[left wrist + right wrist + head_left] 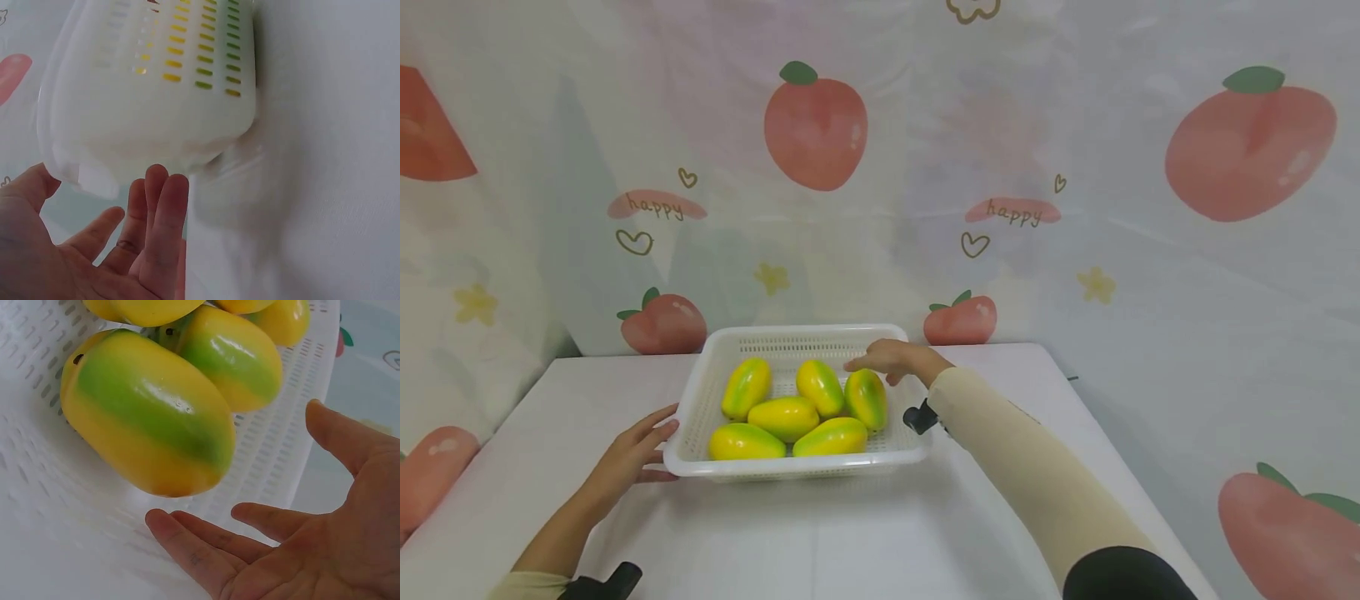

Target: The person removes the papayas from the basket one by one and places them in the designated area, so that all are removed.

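A white perforated plastic basket [797,468] holds several yellow-green mangoes [783,418]. My left hand [636,446] is at the basket's left side, fingers spread. In the left wrist view its fingertips come up close to the basket's wall [144,125]; whether they touch it I cannot tell. Over the basket's right rim reaches my right hand [898,358], beside the rightmost mango [867,400]. The right wrist view shows that hand's fingers [194,553] extended just short of a mango [150,419], with nothing held between them.
The basket stands on a white-covered table [760,542] near its back edge. Behind hangs a cloth backdrop [880,250] printed with peaches, hearts and stars. Dark camera mounts are strapped to both wrists.
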{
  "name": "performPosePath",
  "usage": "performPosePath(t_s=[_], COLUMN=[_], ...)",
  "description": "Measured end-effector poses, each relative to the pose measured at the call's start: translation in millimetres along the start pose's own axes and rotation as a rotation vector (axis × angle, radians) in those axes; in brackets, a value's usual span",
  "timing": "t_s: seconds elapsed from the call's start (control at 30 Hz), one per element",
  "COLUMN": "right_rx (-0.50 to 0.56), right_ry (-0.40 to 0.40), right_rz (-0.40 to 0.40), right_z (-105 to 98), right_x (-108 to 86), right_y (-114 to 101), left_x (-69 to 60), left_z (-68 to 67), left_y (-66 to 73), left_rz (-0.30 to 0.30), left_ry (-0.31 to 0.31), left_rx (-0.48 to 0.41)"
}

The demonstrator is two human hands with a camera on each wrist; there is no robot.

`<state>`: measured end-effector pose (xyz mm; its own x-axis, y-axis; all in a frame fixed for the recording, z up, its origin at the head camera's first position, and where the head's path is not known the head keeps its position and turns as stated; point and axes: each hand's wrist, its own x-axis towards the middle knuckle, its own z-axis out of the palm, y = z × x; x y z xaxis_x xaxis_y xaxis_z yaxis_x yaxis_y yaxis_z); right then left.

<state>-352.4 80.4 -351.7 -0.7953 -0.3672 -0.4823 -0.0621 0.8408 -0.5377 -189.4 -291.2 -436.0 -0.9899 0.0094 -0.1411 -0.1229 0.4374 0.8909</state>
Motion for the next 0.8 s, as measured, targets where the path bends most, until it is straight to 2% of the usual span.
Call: performPosePath(t_s=[0.13, 0.3, 0.5, 0.63, 0.8], right_rx=[-0.002, -0.010, -0.032, -0.047, -0.053], right_ry=[0.002, 0.013, 0.020, 0.024, 0.011], right_rz=[0.013, 0.031, 0.025, 0.018, 0.022], right_z=[2, 6, 9, 12, 13], right_x=[3.5, 5.7, 6.5, 8.8, 13.7], right_y=[1, 3, 2, 4, 9], left_x=[0.7, 2.0, 3.5, 2.0, 1.6], left_z=[4.7, 9.4, 9.7, 8.6, 6.4], left_y=[-1.7, -1.9, -3.5, -3.4, -5.4], left_rz=[-0.020, -0.038, -0.073, -0.060, -0.020], left_ry=[-0.008, 0.014, 0.031, 0.025, 0.004], left_rx=[-0.098, -0.204, -0.321, -0.376, -0.489])
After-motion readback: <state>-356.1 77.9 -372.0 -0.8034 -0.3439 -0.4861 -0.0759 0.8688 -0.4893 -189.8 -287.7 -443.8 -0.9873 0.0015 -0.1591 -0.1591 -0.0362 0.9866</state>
